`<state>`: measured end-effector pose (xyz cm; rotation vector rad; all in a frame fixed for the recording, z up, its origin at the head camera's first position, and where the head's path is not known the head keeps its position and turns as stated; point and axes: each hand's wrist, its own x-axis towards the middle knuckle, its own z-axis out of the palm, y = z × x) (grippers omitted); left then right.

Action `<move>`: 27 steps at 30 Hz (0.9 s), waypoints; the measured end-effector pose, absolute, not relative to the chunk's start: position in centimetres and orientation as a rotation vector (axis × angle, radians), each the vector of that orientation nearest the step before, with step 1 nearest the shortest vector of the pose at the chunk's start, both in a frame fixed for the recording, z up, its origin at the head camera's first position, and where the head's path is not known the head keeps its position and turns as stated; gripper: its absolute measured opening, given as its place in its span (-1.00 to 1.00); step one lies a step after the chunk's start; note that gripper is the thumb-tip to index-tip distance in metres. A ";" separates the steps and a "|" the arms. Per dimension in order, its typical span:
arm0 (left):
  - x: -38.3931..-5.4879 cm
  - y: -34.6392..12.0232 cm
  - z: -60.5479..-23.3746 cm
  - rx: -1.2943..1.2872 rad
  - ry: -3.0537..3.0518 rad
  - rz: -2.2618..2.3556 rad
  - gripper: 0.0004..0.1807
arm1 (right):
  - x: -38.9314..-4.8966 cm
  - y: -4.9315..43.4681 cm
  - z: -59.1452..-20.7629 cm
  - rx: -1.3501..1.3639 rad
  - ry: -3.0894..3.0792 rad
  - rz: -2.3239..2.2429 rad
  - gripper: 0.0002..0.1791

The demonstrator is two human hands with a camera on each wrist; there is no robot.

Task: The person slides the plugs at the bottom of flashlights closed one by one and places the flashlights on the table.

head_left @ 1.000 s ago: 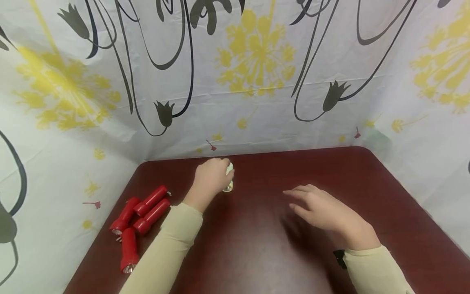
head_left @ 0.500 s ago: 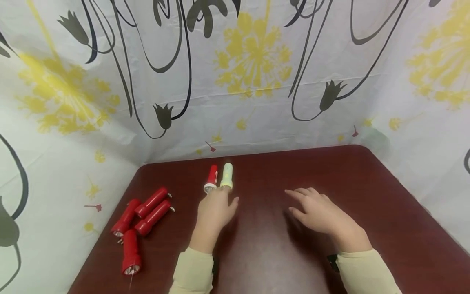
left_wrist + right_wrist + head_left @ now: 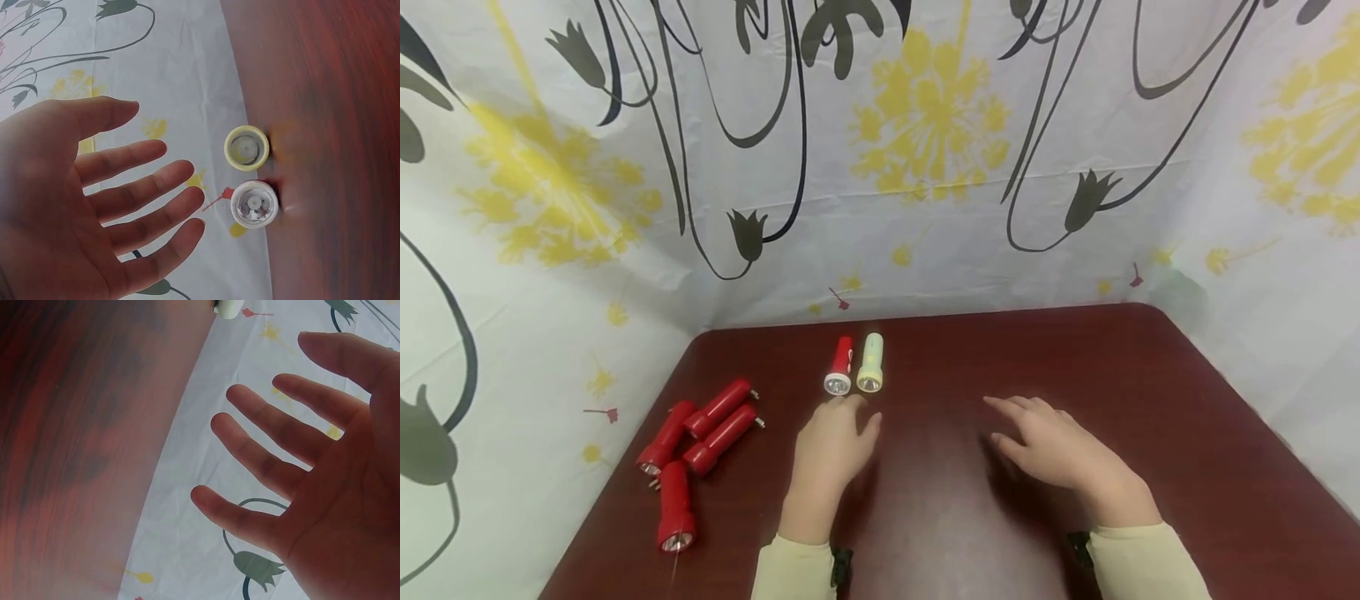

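My left hand (image 3: pixel 831 454) hovers over the table just in front of two small flashlights, fingers spread and nothing in them. One is a red flashlight with a white head (image 3: pixel 841 367); beside it on the right lies a pale green flashlight with a yellow rim (image 3: pixel 871 363). Both lie on the table near its far edge, lenses facing me. In the left wrist view their round lens ends, the yellow rim (image 3: pixel 247 148) and the white rim (image 3: pixel 254 204), show beyond the fingertips. My right hand (image 3: pixel 1052 442) is held above the table on the right, fingers loosely extended, holding nothing.
Several all-red flashlights (image 3: pixel 722 437) lie clustered at the table's left side, some with metal prongs at the tail. The dark red table (image 3: pixel 940 517) has rounded far corners. A white patterned cloth (image 3: pixel 805 283) hangs behind it and along both sides.
My left hand has let go of the pale green flashlight and drawn back toward me, leaving it beside the red-and-white one. The right hand has hardly moved.
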<state>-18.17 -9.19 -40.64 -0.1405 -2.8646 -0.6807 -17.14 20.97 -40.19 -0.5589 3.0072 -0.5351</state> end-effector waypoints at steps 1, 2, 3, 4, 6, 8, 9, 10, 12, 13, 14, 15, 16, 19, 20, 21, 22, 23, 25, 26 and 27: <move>-18.2 -9.2 -40.6 -0.143 -2.871 -0.686 -0.62 | -17.1 21.0 -40.2 -0.559 3.003 -0.538 -0.38; -18.1 -9.1 -40.6 -0.149 -2.877 -0.688 -0.62 | -17.1 21.0 -40.2 -0.560 3.001 -0.539 -0.38; -18.1 -9.1 -40.6 -0.157 -2.881 -0.690 -0.62 | -17.0 21.0 -40.2 -0.559 3.000 -0.540 -0.38; -18.1 -9.1 -40.6 -0.165 -2.884 -0.693 -0.62 | -17.0 21.0 -40.2 -0.558 3.000 -0.540 -0.38; -18.0 -9.1 -40.5 -0.180 -2.888 -0.699 -0.63 | -17.0 21.1 -40.1 -0.555 3.000 -0.547 -0.38; -17.8 -9.2 -40.4 -0.177 -2.893 -0.707 -0.63 | -16.9 21.1 -40.0 -0.555 2.996 -0.554 -0.38; -17.8 -9.3 -40.4 -0.172 -2.896 -0.709 -0.63 | -16.9 21.1 -40.0 -0.555 2.992 -0.556 -0.38; -17.7 -9.3 -40.5 -0.168 -2.899 -0.709 -0.63 | -16.9 21.1 -40.0 -0.554 2.987 -0.558 -0.38; -17.7 -9.4 -40.4 -0.166 -2.901 -0.703 -0.63 | -16.9 21.1 -40.0 -0.554 2.984 -0.560 -0.38; -17.7 -9.5 -40.5 -0.166 -2.903 -0.698 -0.64 | -16.9 21.0 -40.1 -0.556 2.981 -0.560 -0.38; -17.7 -9.5 -40.5 -0.169 -2.904 -0.694 -0.64 | -16.9 21.0 -40.1 -0.556 2.981 -0.557 -0.38; -17.6 -9.5 -40.6 -0.173 -2.904 -0.690 -0.64 | -16.9 21.0 -40.2 -0.557 2.981 -0.556 -0.38; -17.6 -9.6 -40.6 -0.180 -2.903 -0.685 -0.64 | -16.9 20.9 -40.2 -0.560 2.984 -0.554 -0.38; -17.6 -9.5 -40.6 -0.184 -2.906 -0.678 -0.65 | -16.9 20.9 -40.3 -0.564 2.990 -0.555 -0.38; -17.6 -9.5 -40.6 -0.185 -2.907 -0.678 -0.65 | -16.9 20.9 -40.3 -0.563 2.990 -0.557 -0.38; -17.6 -9.5 -40.6 -0.189 -2.907 -0.673 -0.65 | -16.9 20.9 -40.3 -0.563 2.990 -0.560 -0.38; -17.6 -9.5 -40.6 -0.191 -2.908 -0.672 -0.65 | -16.9 20.9 -40.3 -0.564 2.990 -0.562 -0.38; -17.6 -9.5 -40.6 -0.189 -2.910 -0.673 -0.64 | -16.8 20.9 -40.2 -0.562 2.989 -0.565 -0.38; -17.6 -9.5 -40.6 -0.194 -2.912 -0.673 -0.64 | -16.8 20.9 -40.2 -0.562 2.988 -0.569 -0.39; -17.6 -9.5 -40.7 -0.196 -2.913 -0.675 -0.64 | -16.7 20.9 -40.2 -0.562 2.988 -0.571 -0.39; -17.6 -9.5 -40.7 -0.201 -2.913 -0.673 -0.64 | -16.7 20.9 -40.2 -0.562 2.988 -0.571 -0.39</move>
